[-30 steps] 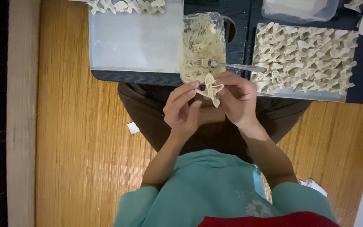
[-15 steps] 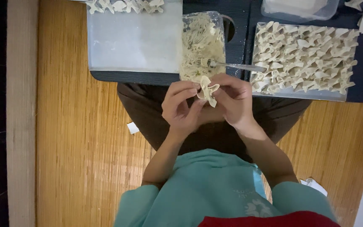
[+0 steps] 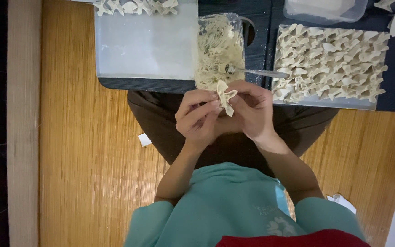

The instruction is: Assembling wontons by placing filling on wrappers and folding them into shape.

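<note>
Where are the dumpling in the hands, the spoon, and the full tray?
dumpling (image 3: 225, 96), head view, folded middle.
spoon (image 3: 259, 72), head view, handle.
full tray (image 3: 325, 103), head view, near rim.

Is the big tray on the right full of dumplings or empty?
Nearly full. The right tray is covered with rows of folded dumplings, almost edge to edge.

Dumpling (image 3: 225, 97): pale cream. Filling container (image 3: 219, 48): clear, contents off-white with green flecks. Left tray (image 3: 147, 45): frosted white. Table (image 3: 257, 41): dark navy. Floor (image 3: 83, 160): amber wood grain. Shirt (image 3: 234, 210): teal, faint white print.
</note>
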